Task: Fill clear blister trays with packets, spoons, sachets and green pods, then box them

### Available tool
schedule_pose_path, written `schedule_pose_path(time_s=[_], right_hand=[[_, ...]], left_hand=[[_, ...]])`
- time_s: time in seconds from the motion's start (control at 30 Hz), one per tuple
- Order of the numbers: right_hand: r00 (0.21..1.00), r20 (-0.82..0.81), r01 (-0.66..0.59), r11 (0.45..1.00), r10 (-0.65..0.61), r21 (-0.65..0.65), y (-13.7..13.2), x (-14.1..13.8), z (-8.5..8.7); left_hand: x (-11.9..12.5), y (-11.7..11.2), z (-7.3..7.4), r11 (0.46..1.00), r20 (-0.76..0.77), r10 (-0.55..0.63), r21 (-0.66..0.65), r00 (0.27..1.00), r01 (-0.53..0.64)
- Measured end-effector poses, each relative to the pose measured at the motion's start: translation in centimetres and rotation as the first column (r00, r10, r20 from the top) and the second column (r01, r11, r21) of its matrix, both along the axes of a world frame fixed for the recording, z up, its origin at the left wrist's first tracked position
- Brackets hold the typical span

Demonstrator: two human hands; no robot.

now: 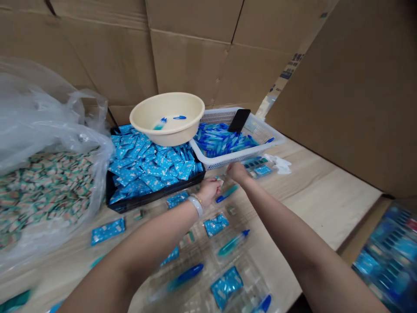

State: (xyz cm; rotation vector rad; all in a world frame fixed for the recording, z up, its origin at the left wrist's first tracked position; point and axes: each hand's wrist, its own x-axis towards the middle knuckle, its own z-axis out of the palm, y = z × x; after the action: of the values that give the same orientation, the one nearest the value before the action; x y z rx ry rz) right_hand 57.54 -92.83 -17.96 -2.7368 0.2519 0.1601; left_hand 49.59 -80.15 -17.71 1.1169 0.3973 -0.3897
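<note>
Head view: left hand (209, 191) pinches a piece (220, 182); right hand (237, 172), grip unclear; near trays (252, 276) hold packets (227, 287), pens (233, 244); far basket (228, 161), more pens.

The left wrist (196, 207) wears two ornaments: a broad, smooth, rounded bangle (197, 208) in pale, milky grey-white, and, nearer the left hand (209, 191), a thin gold-toned bracelet (197, 198), its finer detail too small to tell. The left forearm (153, 250), right forearm (283, 219) and right hand (239, 172) are bare where they show.
</note>
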Motion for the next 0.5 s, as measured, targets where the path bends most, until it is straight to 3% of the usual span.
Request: schedule_pose_path(time_s=[0.23, 0.5], right_hand=[[0.991, 0.127, -0.025, 0.996, 0.036, -0.082, -0.1, -1.6, -1.3], [0.966, 0.223, -0.143, 0.99, 0.135, 0.018, -0.7, -2.4, -1.3]], left_hand=[[0.4, -0.1, 0.0, 0.999, -0.053, 0.016, 0.032, 0.998, -0.014], [0.7, 0.2, 0.0, 0.999, -0.049, -0.012, 0.038, 0.999, 0.014]])
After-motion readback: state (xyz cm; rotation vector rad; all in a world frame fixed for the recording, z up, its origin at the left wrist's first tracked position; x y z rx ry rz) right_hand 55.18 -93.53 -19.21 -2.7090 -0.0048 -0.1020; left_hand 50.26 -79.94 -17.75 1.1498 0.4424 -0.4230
